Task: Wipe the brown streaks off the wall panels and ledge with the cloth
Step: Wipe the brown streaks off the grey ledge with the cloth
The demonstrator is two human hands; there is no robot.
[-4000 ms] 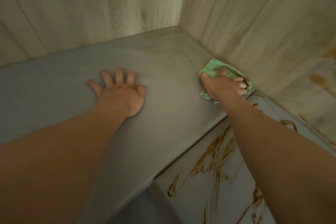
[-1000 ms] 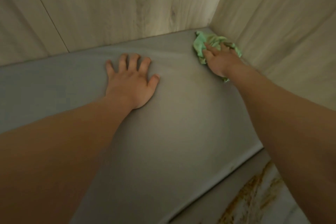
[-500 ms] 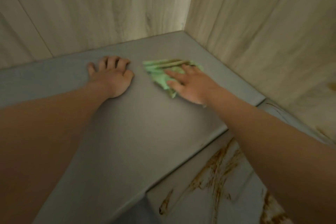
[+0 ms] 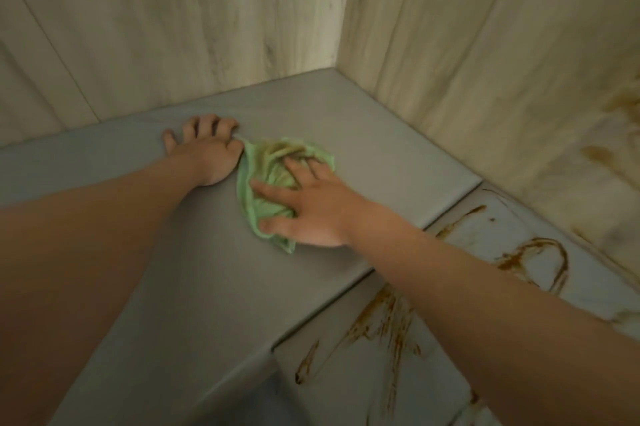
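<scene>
The green cloth lies crumpled on the grey ledge, out from the corner where the two pale wood-grain wall panels meet, and its upper folds are soiled with brown. The right hand is spread wide on top of it, palm down, fingers straight and splayed, pressing the cloth flat against the ledge rather than gripping it; the thumb rests on the cloth's near corner. The left hand lies palm down on the ledge just to the left, holding nothing, its fingers close together and slightly bent, pointing toward the back wall. Its thumb side touches the cloth's left edge, though I cannot tell whether the thumb catches the fabric. Both bare forearms reach in from the bottom of the view. The grey top of the ledge looks free of marks around the hands. Below its front edge, a lower whitish surface carries brown streaks, including a looping one further right. More brown smears mark the right wall panel near the frame's edge, blurred there.
</scene>
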